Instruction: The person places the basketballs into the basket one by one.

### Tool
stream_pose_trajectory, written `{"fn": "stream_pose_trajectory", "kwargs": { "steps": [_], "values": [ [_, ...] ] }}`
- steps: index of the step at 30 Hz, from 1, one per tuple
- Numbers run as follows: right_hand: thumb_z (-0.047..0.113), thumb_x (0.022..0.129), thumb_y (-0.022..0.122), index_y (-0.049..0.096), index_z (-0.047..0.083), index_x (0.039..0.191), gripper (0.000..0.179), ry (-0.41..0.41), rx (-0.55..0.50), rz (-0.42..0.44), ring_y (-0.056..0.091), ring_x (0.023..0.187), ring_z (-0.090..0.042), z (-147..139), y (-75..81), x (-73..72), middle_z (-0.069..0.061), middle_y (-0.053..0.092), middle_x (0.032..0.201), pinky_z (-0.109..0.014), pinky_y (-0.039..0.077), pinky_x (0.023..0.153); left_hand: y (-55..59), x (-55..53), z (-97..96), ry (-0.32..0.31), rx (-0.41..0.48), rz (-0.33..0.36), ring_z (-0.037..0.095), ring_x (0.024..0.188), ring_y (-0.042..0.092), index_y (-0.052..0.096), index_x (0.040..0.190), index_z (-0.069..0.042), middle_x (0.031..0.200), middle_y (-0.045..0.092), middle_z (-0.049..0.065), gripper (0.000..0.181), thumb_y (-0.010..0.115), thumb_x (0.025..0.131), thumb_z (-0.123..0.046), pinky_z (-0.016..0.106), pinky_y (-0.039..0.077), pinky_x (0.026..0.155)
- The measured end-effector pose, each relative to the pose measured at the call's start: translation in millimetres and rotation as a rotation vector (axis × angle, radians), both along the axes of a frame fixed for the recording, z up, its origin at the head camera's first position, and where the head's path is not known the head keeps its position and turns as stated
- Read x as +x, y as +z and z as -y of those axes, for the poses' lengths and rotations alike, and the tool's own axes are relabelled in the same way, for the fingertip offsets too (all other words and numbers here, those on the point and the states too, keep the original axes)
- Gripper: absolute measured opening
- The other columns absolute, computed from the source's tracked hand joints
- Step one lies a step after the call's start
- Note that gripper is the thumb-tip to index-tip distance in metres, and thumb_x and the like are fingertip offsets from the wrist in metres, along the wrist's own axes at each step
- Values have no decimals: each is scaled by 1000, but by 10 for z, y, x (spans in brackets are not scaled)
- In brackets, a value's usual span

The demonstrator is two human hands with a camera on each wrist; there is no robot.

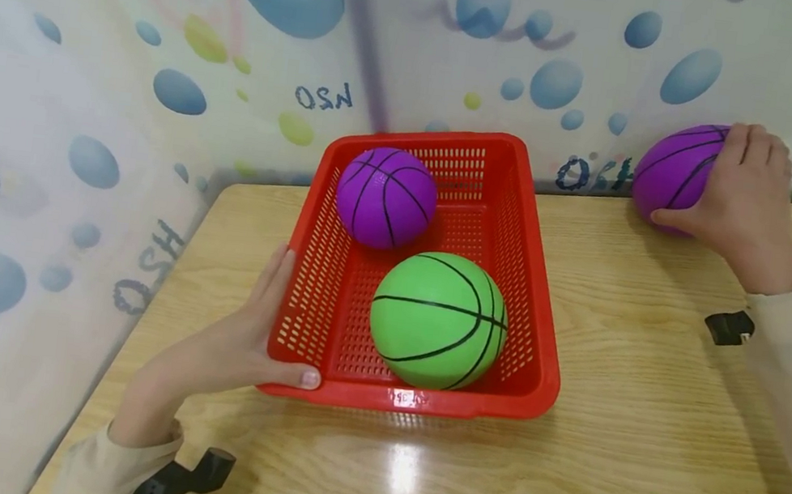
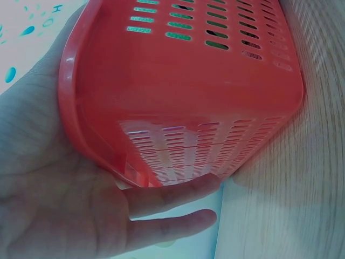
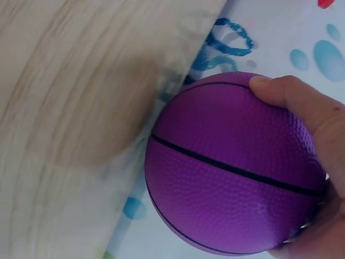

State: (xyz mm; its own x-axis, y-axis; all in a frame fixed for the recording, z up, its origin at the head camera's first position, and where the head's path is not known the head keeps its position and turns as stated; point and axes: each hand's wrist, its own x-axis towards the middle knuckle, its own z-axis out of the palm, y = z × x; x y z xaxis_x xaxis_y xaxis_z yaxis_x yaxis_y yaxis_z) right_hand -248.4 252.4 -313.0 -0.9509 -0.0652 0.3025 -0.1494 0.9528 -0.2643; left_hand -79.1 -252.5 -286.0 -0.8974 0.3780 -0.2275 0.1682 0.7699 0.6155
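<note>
A red perforated plastic basket (image 1: 404, 399) stands on the table, with a purple mini basketball (image 1: 387, 197) at its back left and a larger green basketball (image 1: 439, 321) at its front right. My left hand (image 1: 239, 339) rests against the basket's front left corner, thumb along the front rim; in the left wrist view, two fingers (image 2: 170, 198) extend straight beside its outer wall. At the far right, my right hand (image 1: 749, 202) holds another purple mini basketball (image 3: 232, 172), thumb and fingers spread around it. Its far side is close to the wall; whether it touches the table I cannot tell.
The wooden table (image 1: 638, 438) runs back to a wall (image 1: 418, 54) patterned with blue and yellow-green dots and marked with handwriting. Another wall (image 1: 25, 156) rises along the left side. A black strap piece (image 1: 190, 476) sticks out at the left cuff.
</note>
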Motion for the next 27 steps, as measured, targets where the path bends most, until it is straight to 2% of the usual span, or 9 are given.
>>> {"fn": "stream_pose_trajectory", "kwargs": {
  "steps": [9,16,27],
  "values": [
    [24,60,84,12,-17,137,113,67,-54,-53,17,124,-54,114,88,63,-41,19,133,-62,11,104,-3,17,8,4,2,1,32,138,-2,-22,145,-23,149,-29,-4,126,79,72,-40,52,29,101],
    [25,61,83,11,-15,138,112,89,-90,-60,16,126,-53,171,134,93,-40,18,136,-62,12,104,-4,20,9,-2,0,-3,33,138,0,-23,145,-22,149,-29,-4,126,78,72,-42,52,30,101],
    [24,62,83,17,-8,139,106,108,-173,-108,18,127,-47,312,282,174,-33,22,138,-66,27,93,-1,-1,-4,-7,8,-8,31,138,-4,-23,145,-22,149,-28,-4,126,79,72,-40,52,28,102]
  ]
}}
